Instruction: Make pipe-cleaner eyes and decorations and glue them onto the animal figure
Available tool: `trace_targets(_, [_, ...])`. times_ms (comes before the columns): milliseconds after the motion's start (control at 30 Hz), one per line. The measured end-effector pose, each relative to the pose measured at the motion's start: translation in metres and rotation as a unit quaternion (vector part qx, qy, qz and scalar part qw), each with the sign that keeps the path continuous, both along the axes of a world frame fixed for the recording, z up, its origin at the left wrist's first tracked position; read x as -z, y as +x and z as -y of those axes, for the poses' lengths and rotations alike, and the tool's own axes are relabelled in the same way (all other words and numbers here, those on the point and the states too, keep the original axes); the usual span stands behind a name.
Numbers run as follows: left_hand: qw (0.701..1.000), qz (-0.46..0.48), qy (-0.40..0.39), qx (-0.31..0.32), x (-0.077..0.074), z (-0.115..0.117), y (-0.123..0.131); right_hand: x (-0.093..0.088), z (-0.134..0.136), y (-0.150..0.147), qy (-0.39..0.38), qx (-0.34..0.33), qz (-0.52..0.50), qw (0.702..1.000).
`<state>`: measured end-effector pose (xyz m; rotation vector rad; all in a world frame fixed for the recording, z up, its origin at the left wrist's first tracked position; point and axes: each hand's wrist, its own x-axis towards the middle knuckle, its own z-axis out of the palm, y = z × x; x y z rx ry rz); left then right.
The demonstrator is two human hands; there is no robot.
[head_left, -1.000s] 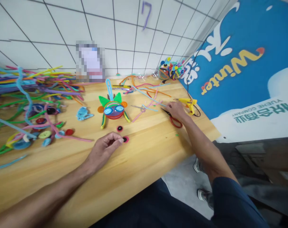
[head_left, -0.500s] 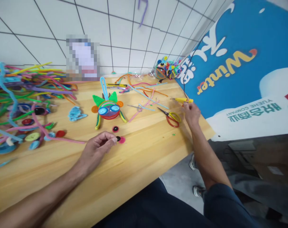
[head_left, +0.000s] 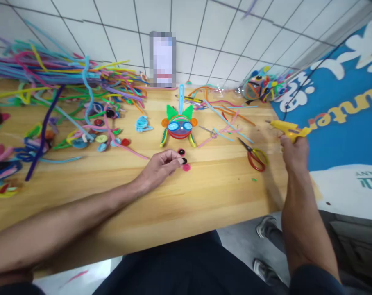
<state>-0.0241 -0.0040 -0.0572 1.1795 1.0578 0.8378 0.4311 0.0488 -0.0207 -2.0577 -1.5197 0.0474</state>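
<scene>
My left hand [head_left: 163, 166] pinches a small black disc [head_left: 184, 161] between thumb and forefinger, low over the table. Right beside it lies a pink disc [head_left: 187, 167], and just behind is a black disc with a pink rim [head_left: 181, 152]. A yellow glue gun [head_left: 286, 126] is gripped in my right hand [head_left: 296, 152] at the table's right side, its nozzle pointing left. Behind my left hand stands a pipe-cleaner figure [head_left: 180, 128] with green ears, blue eyes and a light blue loop on top.
Red-and-yellow-handled scissors [head_left: 256, 159] lie left of my right hand. Pipe cleaners [head_left: 63, 78] and coiled pieces heap on the left. Decorated clear balls [head_left: 262, 87] stand at the back right. A blurred-out phone-like panel [head_left: 163, 57] leans on the tiled wall. A person's shoes [head_left: 266, 226] show below.
The camera view has swung to the right. My right hand has lifted the glue gun up from the table's right side. My left hand keeps its pinch on the black disc.
</scene>
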Motion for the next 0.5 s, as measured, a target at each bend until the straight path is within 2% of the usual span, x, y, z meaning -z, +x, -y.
trace_targets(67, [1.000,0.005,-0.001,-0.007,0.002,0.000,0.001,-0.014,0.002,-0.032,0.021,-0.014,-0.022,0.999])
trace_targets(167, [1.000,0.005,0.009,-0.009,0.004,0.000,0.001,-0.030,0.007,-0.096,0.013,-0.054,-0.053,0.997])
trace_targets(300, [1.000,-0.008,0.025,0.006,0.005,0.002,0.000,-0.030,0.014,-0.167,-0.053,-0.131,-0.073,0.987])
trace_targets(400, [0.998,-0.026,0.061,0.006,0.005,0.003,-0.001,-0.020,0.018,-0.192,-0.080,-0.186,-0.059,0.978])
trace_targets(500, [0.995,-0.045,0.092,-0.010,0.005,0.001,-0.001,-0.008,0.019,-0.196,-0.090,-0.213,-0.063,0.971])
